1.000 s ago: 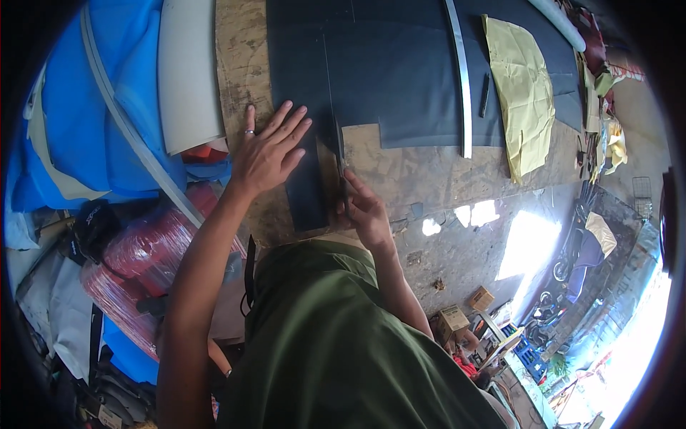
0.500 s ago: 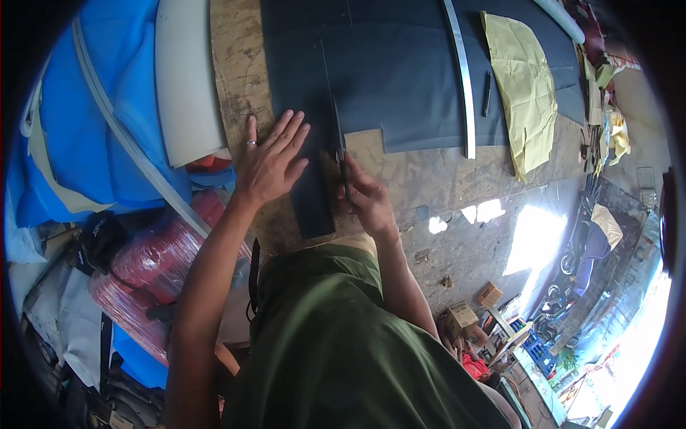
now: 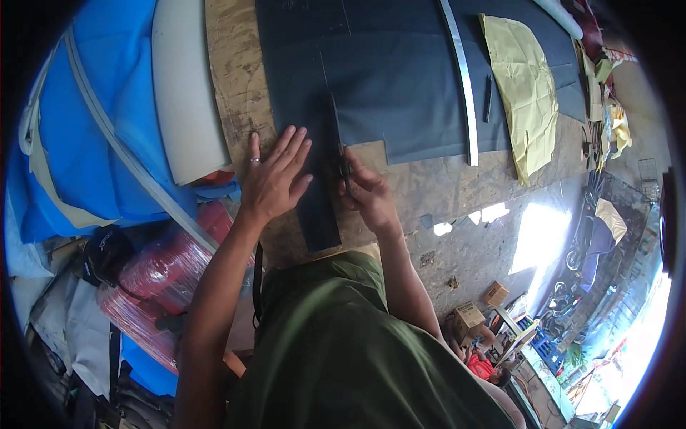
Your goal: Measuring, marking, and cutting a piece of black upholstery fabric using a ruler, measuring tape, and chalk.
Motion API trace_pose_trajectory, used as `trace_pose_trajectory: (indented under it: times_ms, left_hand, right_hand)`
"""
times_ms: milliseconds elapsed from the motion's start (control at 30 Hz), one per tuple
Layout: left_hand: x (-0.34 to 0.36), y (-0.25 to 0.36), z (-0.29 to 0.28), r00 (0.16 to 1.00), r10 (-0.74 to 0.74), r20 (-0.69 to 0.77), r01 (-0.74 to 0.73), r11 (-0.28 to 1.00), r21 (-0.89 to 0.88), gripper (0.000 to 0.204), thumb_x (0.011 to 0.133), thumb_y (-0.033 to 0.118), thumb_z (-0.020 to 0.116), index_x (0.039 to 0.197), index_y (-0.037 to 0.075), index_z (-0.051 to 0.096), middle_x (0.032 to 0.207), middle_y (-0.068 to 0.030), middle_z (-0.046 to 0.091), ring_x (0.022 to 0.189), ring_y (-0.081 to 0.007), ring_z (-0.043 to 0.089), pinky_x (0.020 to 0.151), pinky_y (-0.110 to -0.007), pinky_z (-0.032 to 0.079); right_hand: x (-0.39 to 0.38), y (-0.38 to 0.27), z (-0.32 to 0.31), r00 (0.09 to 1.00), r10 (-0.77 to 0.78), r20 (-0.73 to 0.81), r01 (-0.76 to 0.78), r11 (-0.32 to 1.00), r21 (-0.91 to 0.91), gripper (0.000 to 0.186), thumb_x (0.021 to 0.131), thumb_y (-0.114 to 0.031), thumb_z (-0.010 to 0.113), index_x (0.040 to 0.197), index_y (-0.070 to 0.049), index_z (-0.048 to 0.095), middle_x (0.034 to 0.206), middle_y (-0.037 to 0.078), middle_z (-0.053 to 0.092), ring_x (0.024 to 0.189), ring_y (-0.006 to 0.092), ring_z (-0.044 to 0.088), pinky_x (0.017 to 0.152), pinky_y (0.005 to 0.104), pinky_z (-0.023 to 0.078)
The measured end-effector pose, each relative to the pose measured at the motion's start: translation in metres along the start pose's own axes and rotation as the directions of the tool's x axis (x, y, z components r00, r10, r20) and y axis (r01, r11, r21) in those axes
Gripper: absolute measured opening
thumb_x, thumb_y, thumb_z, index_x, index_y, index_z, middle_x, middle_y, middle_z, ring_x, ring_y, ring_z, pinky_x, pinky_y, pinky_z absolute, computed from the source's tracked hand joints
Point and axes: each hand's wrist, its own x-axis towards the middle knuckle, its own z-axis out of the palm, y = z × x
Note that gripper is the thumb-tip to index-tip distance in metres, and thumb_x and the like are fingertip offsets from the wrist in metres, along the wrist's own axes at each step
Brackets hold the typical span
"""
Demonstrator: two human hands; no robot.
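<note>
A dark sheet of material (image 3: pixel 400 86) lies on a worn wooden board, with pale lines marked on it. My right hand (image 3: pixel 370 193) is closed round the handles of dark scissors (image 3: pixel 339 132). Their blades sit in the sheet at the lower end of a pale line and point away from me. To their left, a narrow strip (image 3: pixel 319 225) of the sheet runs toward me. My left hand (image 3: pixel 275 182), wearing a ring, is spread flat with its fingers on the strip's left edge and the board. The blade tips are hard to make out against the dark material.
A metal ruler (image 3: pixel 462 86), a dark pen (image 3: pixel 489 99) and a yellow paper pattern (image 3: pixel 525 93) lie on the sheet to the right. The wooden board (image 3: pixel 246 79) shows along the left. Beyond it are a pale roll (image 3: pixel 182 93) and blue sheeting (image 3: pixel 93 164). Another person (image 3: pixel 480 365) is at lower right.
The scissors and my right hand have shifted slightly forward along the sheet. My left hand keeps its place on the material. The whole view has moved a little.
</note>
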Motion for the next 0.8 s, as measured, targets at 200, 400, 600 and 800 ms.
trace_pose_trajectory:
  times_ms: [200,400,600,800]
  left_hand:
    - [0.001,-0.001,-0.004,0.999,-0.025,0.034,0.027,0.998,-0.050,0.060,0.099,0.028,0.061,0.154,0.007,0.051,0.168,-0.0074,0.043,0.158,-0.0222,0.035,0.126,-0.070,0.008]
    - [0.005,-0.002,-0.005,0.993,-0.035,0.112,0.039,0.999,-0.027,0.057,0.099,0.023,0.060,0.152,0.005,0.053,0.167,-0.0080,0.045,0.158,-0.0225,0.036,0.126,-0.070,0.006]
    - [0.007,0.002,-0.007,0.989,-0.058,0.138,0.068,0.995,-0.071,0.053,0.098,0.018,0.060,0.149,0.004,0.056,0.165,-0.0080,0.047,0.156,-0.0216,0.038,0.127,-0.068,0.007]
    - [0.029,-0.012,-0.025,0.993,-0.030,0.117,0.045,0.992,-0.120,0.041,0.095,0.009,0.065,0.135,0.004,0.069,0.150,-0.0082,0.063,0.144,-0.0222,0.055,0.125,-0.063,0.021]
  right_hand:
    - [0.007,-0.004,0.006,0.998,0.028,-0.052,-0.025,0.998,0.057,0.062,0.097,0.008,0.065,0.156,-0.007,0.053,0.086,0.004,0.068,0.065,0.0072,0.049,0.056,0.0157,0.034]
    - [0.031,-0.018,0.008,1.000,0.015,-0.013,-0.014,1.000,0.023,0.061,0.100,0.000,0.068,0.158,-0.007,0.050,0.092,0.006,0.067,0.076,0.0101,0.054,0.059,0.0188,0.039]
    - [0.036,-0.027,0.015,0.999,0.022,-0.041,-0.018,0.997,0.081,0.065,0.094,0.011,0.066,0.156,-0.001,0.050,0.088,0.004,0.067,0.067,0.0063,0.050,0.057,0.0162,0.036]
    - [0.052,-0.029,0.018,0.997,-0.012,-0.075,0.014,0.999,0.036,0.065,0.093,0.012,0.068,0.155,-0.001,0.053,0.089,0.004,0.066,0.069,0.0067,0.051,0.061,0.0169,0.039]
